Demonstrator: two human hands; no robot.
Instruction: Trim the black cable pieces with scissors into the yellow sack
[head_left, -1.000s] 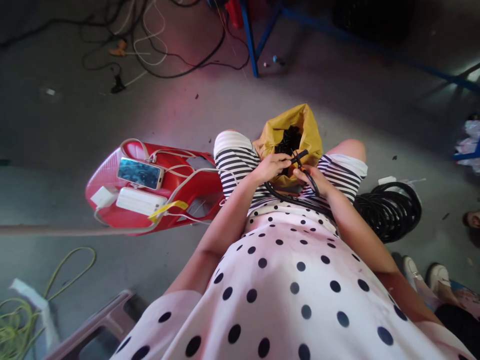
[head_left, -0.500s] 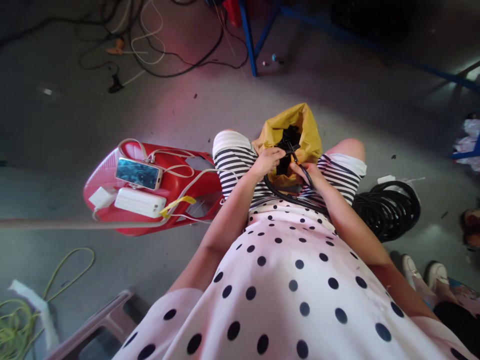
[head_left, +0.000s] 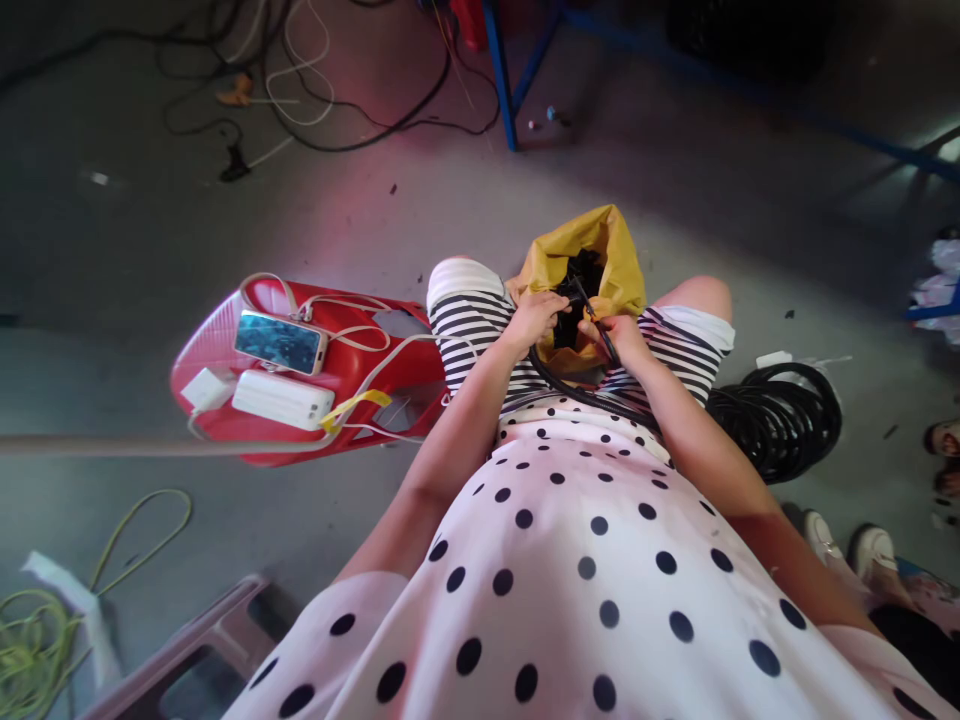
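A yellow cloth bag point(head_left: 551, 248) stands between my knees with its mouth spread wide, and dark pieces point(head_left: 589, 266) lie inside. Over that mouth, my left hand point(head_left: 536, 318) pinches the end of a black tube point(head_left: 559, 385). The tube loops below my hands across my lap and passes under my right forearm. My right hand point(head_left: 624, 338) is closed on the handles of scissors point(head_left: 598, 322), black with some orange. Their blades point up and left, close to the fingertips of my left hand. Whether they touch the tube I cannot tell.
At left a red stool point(head_left: 352, 375) bears a phone point(head_left: 277, 343), a white power bank point(head_left: 283, 400) and cables. A coil of black tubing point(head_left: 780, 420) lies on the floor at right. Another person's shoes point(head_left: 874, 548) show behind it. A blue frame leg point(head_left: 501, 80) stands ahead.
The scissors have turned a little in my right hand; their blades, spread apart before, look closer together now. My left hand stays almost in place with the tube.
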